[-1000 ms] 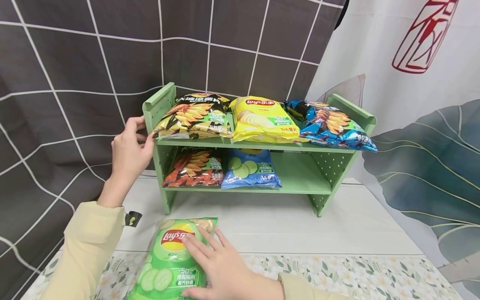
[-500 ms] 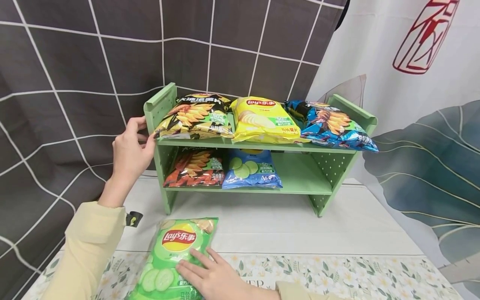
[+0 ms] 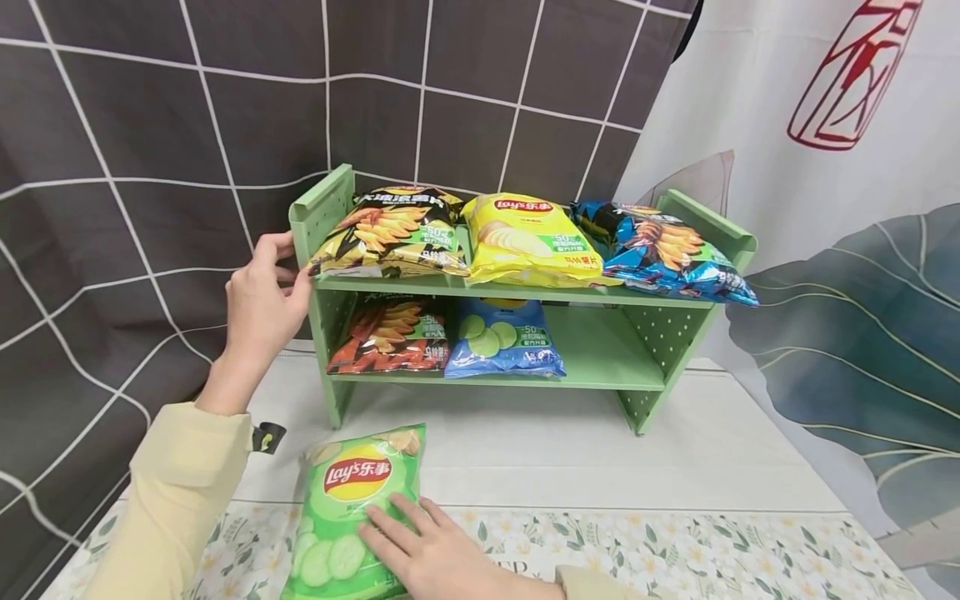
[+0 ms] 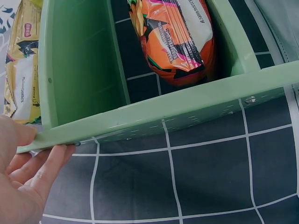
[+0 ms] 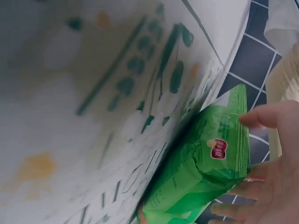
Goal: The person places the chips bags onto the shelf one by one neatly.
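My left hand [image 3: 262, 304] grips the left side panel of a green two-tier shelf [image 3: 611, 350] at upper-deck height. The left wrist view has the thumb and the fingers of that hand [image 4: 35, 179] on opposite faces of the panel edge. On the table below lies a green bag of Lay's chips [image 3: 322, 521], slightly tilted, its label facing up. My right hand [image 3: 442, 554] rests on the bag's right side with fingers spread and fairly straight. In the right wrist view the bag [image 5: 196, 175] shows its sealed end beside the thumb and fingers.
The upper deck bears a black-and-gold chip bag [image 3: 393, 229], a yellow one [image 3: 528, 242] and a blue-black one [image 3: 667, 242]. Below are a red bag [image 3: 390, 337] and a light blue bag [image 3: 502, 337] at left and middle. A dark gridded cloth [image 3: 247, 125] hangs behind.
The green chip bag has turned a little and slid away from me under my right hand, which first drew back towards its lower part. My left hand stays on the shelf panel.
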`<action>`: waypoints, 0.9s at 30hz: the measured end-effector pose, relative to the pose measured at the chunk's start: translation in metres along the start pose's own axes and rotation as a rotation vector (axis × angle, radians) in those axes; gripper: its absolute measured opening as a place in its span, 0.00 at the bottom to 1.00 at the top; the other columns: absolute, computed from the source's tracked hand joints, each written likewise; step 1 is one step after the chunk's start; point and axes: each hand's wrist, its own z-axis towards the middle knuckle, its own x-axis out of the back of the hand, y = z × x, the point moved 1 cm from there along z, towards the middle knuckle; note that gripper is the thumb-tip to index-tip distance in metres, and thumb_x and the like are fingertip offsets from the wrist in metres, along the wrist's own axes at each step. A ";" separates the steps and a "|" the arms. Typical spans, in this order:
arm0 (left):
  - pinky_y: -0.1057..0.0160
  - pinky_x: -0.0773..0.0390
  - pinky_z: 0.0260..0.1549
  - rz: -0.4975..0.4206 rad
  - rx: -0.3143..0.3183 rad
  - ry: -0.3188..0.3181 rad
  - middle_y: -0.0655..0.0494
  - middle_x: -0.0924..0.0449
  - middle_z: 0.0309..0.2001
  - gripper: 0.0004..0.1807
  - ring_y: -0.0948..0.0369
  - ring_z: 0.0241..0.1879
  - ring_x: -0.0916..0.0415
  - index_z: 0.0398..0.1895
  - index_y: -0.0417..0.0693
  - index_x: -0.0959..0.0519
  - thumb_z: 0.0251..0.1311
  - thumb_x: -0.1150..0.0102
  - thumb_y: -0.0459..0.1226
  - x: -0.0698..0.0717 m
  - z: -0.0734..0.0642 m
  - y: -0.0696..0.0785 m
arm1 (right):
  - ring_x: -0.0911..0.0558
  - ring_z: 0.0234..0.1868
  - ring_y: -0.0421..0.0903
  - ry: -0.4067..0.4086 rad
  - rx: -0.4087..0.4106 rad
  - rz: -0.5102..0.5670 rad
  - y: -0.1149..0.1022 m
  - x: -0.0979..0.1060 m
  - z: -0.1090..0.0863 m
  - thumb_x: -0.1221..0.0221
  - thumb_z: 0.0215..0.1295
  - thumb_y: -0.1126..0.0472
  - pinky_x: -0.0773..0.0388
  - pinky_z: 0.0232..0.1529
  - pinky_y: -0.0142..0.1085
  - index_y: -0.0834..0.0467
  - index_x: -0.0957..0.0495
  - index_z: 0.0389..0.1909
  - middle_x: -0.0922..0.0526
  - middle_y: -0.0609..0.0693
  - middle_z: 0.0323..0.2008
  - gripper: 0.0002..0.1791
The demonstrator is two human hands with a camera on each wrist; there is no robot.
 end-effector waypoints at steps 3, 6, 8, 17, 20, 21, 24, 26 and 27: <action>0.45 0.18 0.37 -0.004 0.003 -0.005 0.37 0.20 0.52 0.20 0.42 0.36 0.17 0.56 0.33 0.29 0.60 0.44 0.29 0.000 0.000 0.000 | 0.36 0.71 0.54 -0.048 0.034 0.085 -0.002 -0.001 0.007 0.52 0.68 0.36 0.25 0.61 0.42 0.55 0.46 0.74 0.38 0.51 0.72 0.41; 0.44 0.19 0.38 -0.008 0.005 -0.005 0.37 0.20 0.52 0.20 0.43 0.36 0.17 0.57 0.34 0.29 0.60 0.44 0.29 -0.001 0.000 0.000 | 0.37 0.72 0.56 -0.064 0.060 0.096 -0.006 -0.003 0.014 0.53 0.69 0.38 0.24 0.60 0.43 0.53 0.48 0.75 0.40 0.52 0.73 0.39; 0.45 0.19 0.38 -0.008 0.004 -0.005 0.38 0.20 0.52 0.20 0.43 0.37 0.17 0.57 0.34 0.29 0.60 0.44 0.29 -0.001 0.000 0.000 | 0.36 0.71 0.56 -0.066 0.061 0.075 -0.008 -0.005 0.016 0.54 0.70 0.37 0.23 0.58 0.44 0.52 0.48 0.75 0.40 0.52 0.73 0.39; 0.46 0.18 0.36 0.003 -0.006 0.004 0.37 0.20 0.52 0.20 0.43 0.36 0.17 0.56 0.33 0.29 0.60 0.45 0.28 0.000 0.001 0.000 | 0.35 0.70 0.56 -0.100 0.066 0.027 -0.009 -0.002 0.019 0.56 0.68 0.34 0.22 0.56 0.43 0.45 0.47 0.75 0.39 0.49 0.73 0.38; 0.46 0.18 0.36 0.003 -0.006 0.002 0.37 0.20 0.52 0.20 0.43 0.37 0.17 0.56 0.33 0.29 0.60 0.45 0.28 0.000 0.001 0.000 | 0.36 0.71 0.56 -0.101 0.066 0.021 -0.010 -0.003 0.019 0.56 0.68 0.34 0.22 0.56 0.43 0.45 0.47 0.75 0.39 0.49 0.73 0.37; 0.46 0.18 0.36 0.002 -0.005 0.002 0.37 0.20 0.52 0.20 0.43 0.37 0.17 0.56 0.32 0.29 0.60 0.45 0.28 0.000 0.000 0.000 | 0.36 0.71 0.56 -0.104 0.065 0.023 -0.010 -0.003 0.019 0.56 0.68 0.34 0.22 0.57 0.43 0.44 0.47 0.75 0.40 0.49 0.73 0.37; 0.46 0.18 0.36 0.002 -0.006 0.005 0.37 0.20 0.52 0.20 0.43 0.37 0.17 0.56 0.32 0.29 0.59 0.45 0.28 0.000 0.000 -0.001 | 0.37 0.71 0.56 -0.102 0.062 0.009 -0.010 -0.004 0.019 0.56 0.68 0.34 0.23 0.58 0.43 0.44 0.47 0.74 0.39 0.48 0.73 0.37; 0.46 0.18 0.36 0.002 -0.006 0.006 0.37 0.20 0.52 0.20 0.43 0.36 0.17 0.56 0.32 0.29 0.59 0.45 0.28 0.000 0.000 -0.001 | 0.37 0.71 0.55 -0.095 0.062 -0.010 -0.010 -0.004 0.019 0.56 0.68 0.33 0.23 0.58 0.44 0.43 0.46 0.74 0.39 0.48 0.73 0.37; 0.46 0.18 0.36 0.001 -0.007 0.006 0.37 0.20 0.52 0.20 0.43 0.36 0.17 0.56 0.32 0.29 0.59 0.45 0.28 -0.001 0.000 -0.001 | 0.37 0.71 0.55 -0.091 0.061 -0.020 -0.011 -0.004 0.020 0.56 0.68 0.33 0.23 0.58 0.44 0.43 0.46 0.74 0.39 0.47 0.73 0.37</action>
